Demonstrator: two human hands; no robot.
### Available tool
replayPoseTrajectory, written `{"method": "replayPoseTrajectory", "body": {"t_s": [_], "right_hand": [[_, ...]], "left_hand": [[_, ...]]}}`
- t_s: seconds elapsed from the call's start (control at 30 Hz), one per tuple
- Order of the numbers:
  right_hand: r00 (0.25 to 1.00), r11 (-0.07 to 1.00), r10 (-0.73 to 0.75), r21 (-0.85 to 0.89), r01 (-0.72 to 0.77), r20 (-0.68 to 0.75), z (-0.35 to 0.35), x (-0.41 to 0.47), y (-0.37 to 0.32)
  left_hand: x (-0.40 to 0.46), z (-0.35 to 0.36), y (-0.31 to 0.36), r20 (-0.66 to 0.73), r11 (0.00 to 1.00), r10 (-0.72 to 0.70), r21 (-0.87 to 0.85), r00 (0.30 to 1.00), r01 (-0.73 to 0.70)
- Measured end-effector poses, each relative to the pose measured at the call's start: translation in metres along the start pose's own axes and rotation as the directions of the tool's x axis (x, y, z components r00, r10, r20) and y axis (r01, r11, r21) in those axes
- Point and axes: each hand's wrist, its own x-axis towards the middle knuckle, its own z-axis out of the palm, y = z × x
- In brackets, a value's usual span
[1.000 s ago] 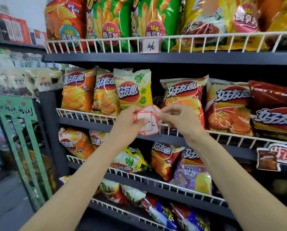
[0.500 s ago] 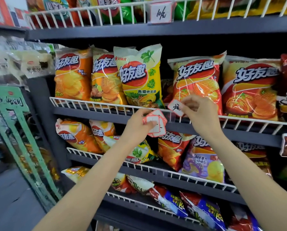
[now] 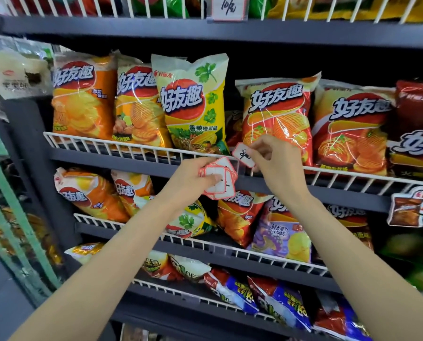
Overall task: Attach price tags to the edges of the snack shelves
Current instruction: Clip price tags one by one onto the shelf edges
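Observation:
My left hand (image 3: 193, 177) grips a small stack of white price tags with red borders (image 3: 219, 179), just below the white wire rail (image 3: 136, 147) of the second shelf. My right hand (image 3: 273, 159) pinches a single handwritten tag (image 3: 242, 156) and holds it against that rail, between the yellow coriander chip bag (image 3: 193, 102) and a red chip bag (image 3: 277, 119). Another handwritten tag (image 3: 227, 7) hangs on the top shelf's rail.
Chip bags fill every dark grey shelf behind white wire rails. A promotional sign (image 3: 414, 207) hangs off the shelf edge at the right. A green rack (image 3: 14, 217) stands to the left, with pale packets (image 3: 14, 75) above it.
My view has dropped and closed in on the second shelf. My right hand drew one tag off the stack and carried it up right to the wire rail; my left hand keeps the stack.

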Motion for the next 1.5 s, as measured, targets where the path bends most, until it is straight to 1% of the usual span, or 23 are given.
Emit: {"method": "replayPoseTrajectory", "body": {"t_s": [0.13,0.27,0.4,0.57,0.6,0.67,0.73,0.8,0.97,1.17,1.33,1.5], "right_hand": [[1.0,1.0,-0.021,0.013,0.02,0.007,-0.001,0.002,-0.001],[0.997,0.997,-0.077,-0.028,0.076,-0.022,0.0,0.001,-0.003],[0.991,0.989,-0.129,-0.08,0.126,-0.036,0.001,0.0,-0.003],[0.982,0.977,-0.186,-0.107,0.183,-0.022,0.004,-0.001,-0.007],[0.978,0.968,-0.209,-0.143,0.204,-0.021,0.005,-0.002,-0.007],[0.956,0.923,-0.292,-0.272,0.272,-0.035,0.007,-0.004,-0.007],[0.931,0.874,-0.364,-0.36,0.327,-0.038,0.01,-0.003,-0.006],[0.923,0.857,-0.384,-0.375,0.354,-0.004,0.015,-0.002,-0.004],[0.93,0.858,-0.358,-0.365,0.361,0.079,0.024,-0.001,0.006],[0.927,0.847,-0.367,-0.384,0.366,0.074,0.029,-0.008,0.014],[0.926,0.839,-0.375,-0.41,0.358,0.042,0.032,-0.012,0.017],[0.929,0.815,-0.36,-0.456,0.356,0.082,0.031,-0.013,0.013]], "left_hand": [[0.001,-0.001,0.001,0.034,1.0,0.003,0.031,0.999,-0.004],[0.0,-0.006,-0.009,0.028,0.995,-0.055,0.082,0.998,0.053],[-0.004,-0.015,-0.013,0.13,0.987,-0.098,0.142,0.987,0.08],[-0.005,-0.026,-0.011,0.188,0.951,-0.102,0.308,0.977,0.041],[-0.006,-0.027,-0.011,0.193,0.944,-0.104,0.328,0.976,0.036],[-0.006,-0.028,-0.011,0.197,0.938,-0.099,0.346,0.975,0.026],[-0.004,-0.028,-0.013,0.197,0.936,-0.092,0.353,0.976,0.017],[-0.004,-0.028,-0.014,0.194,0.938,-0.087,0.345,0.977,0.015],[-0.004,-0.026,-0.018,0.193,0.96,-0.067,0.281,0.979,0.01],[-0.004,-0.025,-0.02,0.185,0.964,-0.056,0.264,0.981,0.006],[-0.002,-0.026,-0.022,0.176,0.961,-0.052,0.277,0.983,0.002],[-0.001,-0.027,-0.02,0.189,0.962,-0.052,0.273,0.981,-0.002]]}}
